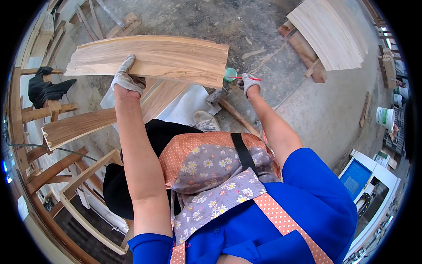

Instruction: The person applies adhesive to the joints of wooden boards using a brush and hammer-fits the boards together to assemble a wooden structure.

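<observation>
Wooden board (154, 57), a long pale plank with a darker streak of grain, is held up in front of the person above the concrete floor (307, 101), roughly level and running from the left across to the middle of the view. The gloved left hand (126, 79) grips its near long edge toward the left end, fingers wrapped up over the face. The gloved right hand (249, 82) sits just off the board's right end, closed around a thin red tool (246, 78) whose tip meets a small green cup (230, 74) at the board's lower right corner. The plank looks stiff and moderately heavy for one hand; held so far from its middle it would likely tip down at the free right end, so a grip nearer the centre of the long edge would probably balance it better. Its sawn faces look dry and rough, not slippery, though the edges may splinter, which the gloves guard against. Below the board lie more planks (79, 125) and a white sheet (184, 105); beyond its right end is a stack of pale boards (334, 31).
</observation>
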A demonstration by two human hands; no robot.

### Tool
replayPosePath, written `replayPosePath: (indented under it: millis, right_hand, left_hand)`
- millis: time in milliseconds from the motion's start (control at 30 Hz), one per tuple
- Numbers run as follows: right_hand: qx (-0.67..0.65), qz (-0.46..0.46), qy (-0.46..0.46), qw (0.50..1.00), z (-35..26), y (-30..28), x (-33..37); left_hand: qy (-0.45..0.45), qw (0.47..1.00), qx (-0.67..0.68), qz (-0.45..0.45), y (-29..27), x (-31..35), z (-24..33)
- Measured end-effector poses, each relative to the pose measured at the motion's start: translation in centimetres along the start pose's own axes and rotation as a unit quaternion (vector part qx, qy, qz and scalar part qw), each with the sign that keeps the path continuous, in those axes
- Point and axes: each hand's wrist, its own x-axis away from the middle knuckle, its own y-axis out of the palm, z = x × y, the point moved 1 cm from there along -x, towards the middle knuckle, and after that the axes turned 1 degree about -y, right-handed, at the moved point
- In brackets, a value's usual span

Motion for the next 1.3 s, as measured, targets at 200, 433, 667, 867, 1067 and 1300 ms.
replayPosePath:
  millis: [200, 433, 667, 867, 1067, 1300]
  right_hand:
    - [-0.003, 0.002, -0.022, 1.000, 1.1, -1.3, -0.8]
    - [-0.150, 0.007, 0.099, 0.984, 0.5, -1.8, -0.7]
    - [-0.315, 0.008, 0.170, 0.934, -0.1, -6.0, 1.3]
    - [-0.349, -0.052, 0.084, 0.932, -8.3, -7.3, 8.1]
    - [-0.330, -0.157, -0.049, 0.929, -17.3, -6.5, 15.0]
    - [-0.256, -0.128, -0.093, 0.953, -19.0, -5.4, 15.9]
  left_hand:
    - [-0.007, 1.000, 0.006, -0.007, -0.2, -0.4, -0.1]
    - [-0.002, 1.000, -0.010, 0.011, 0.2, 0.5, -0.2]
    - [-0.015, 1.000, 0.004, 0.020, -0.5, -0.1, -0.2]
    - [-0.028, 0.999, 0.011, 0.041, -0.6, -0.4, -0.2]
    - [-0.043, 0.998, 0.043, -0.015, -0.7, -1.1, -0.2]
    - [0.001, 0.993, 0.104, -0.057, -0.1, -0.6, -0.4]
